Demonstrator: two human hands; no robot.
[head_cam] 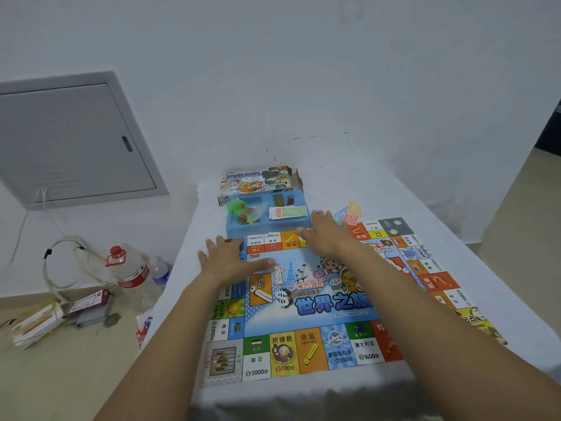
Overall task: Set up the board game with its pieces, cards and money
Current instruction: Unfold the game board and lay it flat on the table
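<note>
The board [309, 302] lies unfolded and face up on the white-covered surface [455, 208], reaching from its near edge to just short of the tray [303, 224]. I have both hands flat on its far half: my left hand [230, 259] presses the far-left corner, my right hand [326, 235] the far edge, each grip apart with straight fingers and clamped on nothing. By my reading the first step is done and I am only smoothing the sheet. The rest is untouched. The money [288, 213] sits stacked in the blue tray, the bag of green pieces [243, 209] beside it, and the box [258, 180] stands behind. A few cards [349, 212] lie loose past the board's far-right corner. Pieces, cards and money are all left to lay out.
</note>
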